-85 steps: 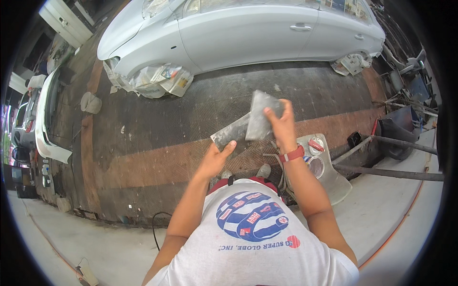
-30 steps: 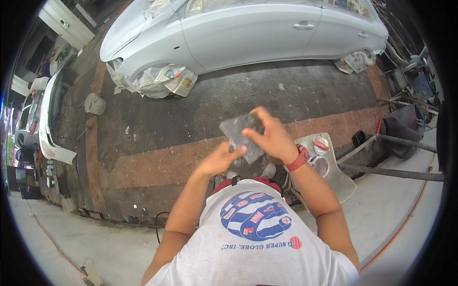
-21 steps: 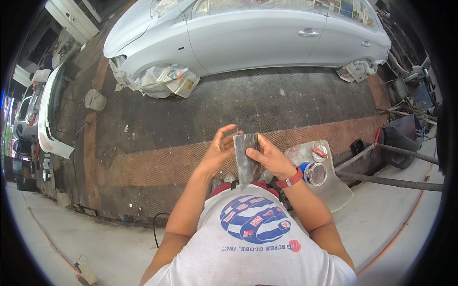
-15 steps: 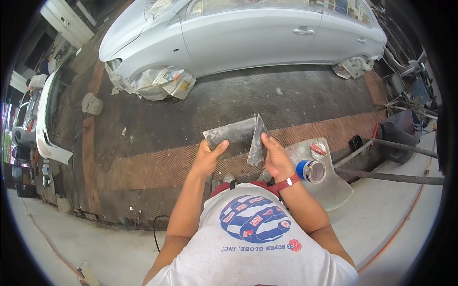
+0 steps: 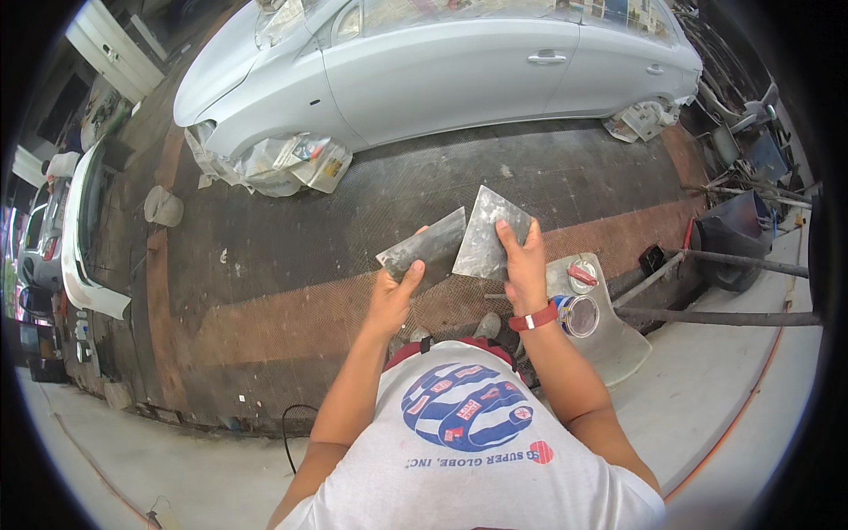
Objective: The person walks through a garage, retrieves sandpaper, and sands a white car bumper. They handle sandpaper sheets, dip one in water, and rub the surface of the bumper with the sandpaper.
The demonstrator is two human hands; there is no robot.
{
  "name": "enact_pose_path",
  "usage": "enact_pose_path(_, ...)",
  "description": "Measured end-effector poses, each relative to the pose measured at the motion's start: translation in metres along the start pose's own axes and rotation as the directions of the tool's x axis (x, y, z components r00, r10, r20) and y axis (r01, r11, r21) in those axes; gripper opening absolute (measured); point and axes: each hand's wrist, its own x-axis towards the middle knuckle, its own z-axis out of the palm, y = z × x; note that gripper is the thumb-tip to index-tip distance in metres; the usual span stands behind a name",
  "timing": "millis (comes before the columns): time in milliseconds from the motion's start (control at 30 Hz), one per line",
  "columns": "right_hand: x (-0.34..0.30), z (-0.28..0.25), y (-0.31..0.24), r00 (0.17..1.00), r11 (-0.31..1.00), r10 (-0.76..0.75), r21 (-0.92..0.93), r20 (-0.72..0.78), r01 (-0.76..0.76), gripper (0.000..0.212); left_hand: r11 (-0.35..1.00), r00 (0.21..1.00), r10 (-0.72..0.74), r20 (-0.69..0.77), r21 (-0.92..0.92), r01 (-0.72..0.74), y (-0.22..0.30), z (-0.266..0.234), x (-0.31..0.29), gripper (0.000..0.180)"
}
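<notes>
Seen from the person's chest, just short of 12 o'clock, the left hand [image 5: 391, 299] is closed on a dark gray flat plate [image 5: 433, 247], thumb on top. Just past 12, the right hand [image 5: 527, 265], above a red wristband [image 5: 533, 316], pinches a mottled gray plate [image 5: 480, 238] between thumb and fingers, just beside the first. At 2 o'clock a blue-sided tin [image 5: 579, 315] stands on a pale seat [image 5: 621, 352]; farther off at 12 is a pale car [image 5: 459, 75].
</notes>
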Motion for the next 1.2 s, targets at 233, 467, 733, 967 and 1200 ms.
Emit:
enact_pose_path(233, 0.006, 0.002, -0.014, 0.995, 1.000, 0.022, 0.011, 0.099, -0.023, 0.036, 0.992, 0.994, -0.075, 0.074, 0.111, 0.066, 0.006, -0.006, -0.002, 0.057)
enact_pose_path(467, 0.011, 0.013, -0.030, 0.985, 0.989, -0.016, -0.141, 0.174, 0.041, 0.040, 0.959, 0.993, -0.066, 0.100, 0.282, 0.036, 0.008, 0.007, -0.001, 0.048)
enact_pose_path(733, 0.027, -0.003, -0.036, 0.927, 0.752, -0.277, -0.543, 0.252, 0.373, 0.030, 0.952, 0.973, -0.222, 0.061, 0.229, 0.203, -0.001, -0.020, -0.003, 0.036)
enact_pose_path(967, -0.005, -0.031, -0.040, 0.753, 0.796, 0.286, -0.585, 0.592, 0.158, 0.032, 0.974, 0.973, -0.145, -0.179, 0.147, 0.172, 0.012, -0.043, 0.001, 0.028)
enact_pose_path(1200, -0.068, 0.041, -0.035, 0.572, 0.170, -0.393, -0.555, 0.720, 0.815, 0.050, 0.753, 0.979, 0.103, -0.177, 0.657, 0.040, 0.018, -0.021, -0.001, 0.022)
